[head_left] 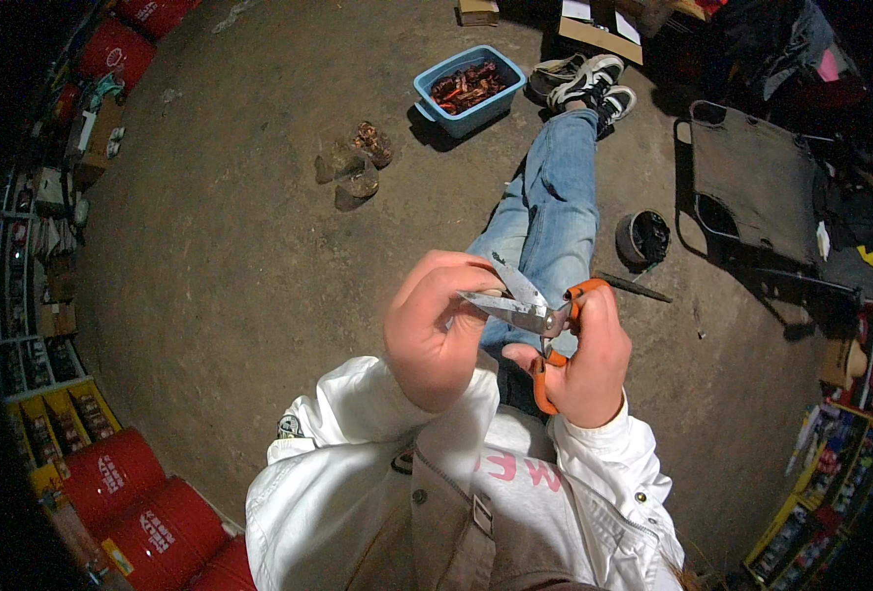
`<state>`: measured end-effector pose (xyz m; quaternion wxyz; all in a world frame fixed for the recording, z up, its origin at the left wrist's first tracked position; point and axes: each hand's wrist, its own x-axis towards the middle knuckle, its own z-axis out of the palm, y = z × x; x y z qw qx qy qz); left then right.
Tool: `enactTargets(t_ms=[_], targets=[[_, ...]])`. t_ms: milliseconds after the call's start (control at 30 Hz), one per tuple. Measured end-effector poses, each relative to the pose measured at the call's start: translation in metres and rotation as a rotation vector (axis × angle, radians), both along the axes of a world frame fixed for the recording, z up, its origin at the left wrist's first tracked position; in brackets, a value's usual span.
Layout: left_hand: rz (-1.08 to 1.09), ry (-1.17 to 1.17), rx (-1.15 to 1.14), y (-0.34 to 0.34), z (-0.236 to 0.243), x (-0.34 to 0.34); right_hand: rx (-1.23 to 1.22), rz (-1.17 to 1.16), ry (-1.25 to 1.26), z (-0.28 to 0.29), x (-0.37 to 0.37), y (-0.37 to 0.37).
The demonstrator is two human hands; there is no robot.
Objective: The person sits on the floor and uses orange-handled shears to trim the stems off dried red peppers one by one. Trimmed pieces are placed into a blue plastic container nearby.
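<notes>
A pair of scissors [517, 313] with orange handles and dark-smudged metal blades is in front of my chest, above my outstretched legs. My right hand [596, 366] grips the handles, its fingers closed through and around the loops. The blades are spread apart and point left. My left hand [429, 330] is at the blade ends, fingers curled, with fingertips between and against the blades. Whatever else those fingers may pinch is hidden.
Ahead on the concrete floor stands a blue basin [471, 120] of dark reddish pieces. Several brown lumps [356, 165] lie left of it. To the right are a dark round tub [643, 239], a dark rod [636, 287] and a folding chair [752, 182]. Red drums [166, 532] line the lower left.
</notes>
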<state>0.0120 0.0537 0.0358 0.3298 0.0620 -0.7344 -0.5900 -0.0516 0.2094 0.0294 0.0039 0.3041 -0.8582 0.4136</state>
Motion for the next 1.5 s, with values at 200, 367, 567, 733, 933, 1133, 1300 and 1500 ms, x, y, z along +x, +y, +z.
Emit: enactTargets(t_ms=[200,367,567,733,933,1133,1300,1500], targets=[[-0.002,0.013,-0.052,-0.003,0.0,-0.001,0.031,0.018,0.064,0.005,-0.002,0.0],[0.016,0.011,-0.05,-0.002,0.0,0.0,0.061,0.024,0.056,0.006,-0.001,0.0],[0.034,0.017,-0.073,-0.001,-0.003,-0.001,0.083,0.014,0.039,0.008,-0.001,0.001],[0.033,0.001,-0.063,-0.002,-0.004,0.0,0.074,-0.012,-0.003,0.005,0.001,0.001],[-0.125,-0.004,0.389,0.007,0.002,-0.002,-0.193,-0.009,-0.4,-0.001,0.003,0.005],[-0.189,-0.035,0.282,0.008,0.005,-0.004,-0.796,0.072,-0.943,0.008,-0.001,0.001],[-0.179,-0.083,0.201,0.009,0.007,-0.003,-0.767,0.116,-0.926,0.016,-0.002,-0.007],[-0.275,-0.224,0.367,0.008,0.011,-0.005,-0.721,0.108,-0.984,0.018,-0.009,-0.002]])
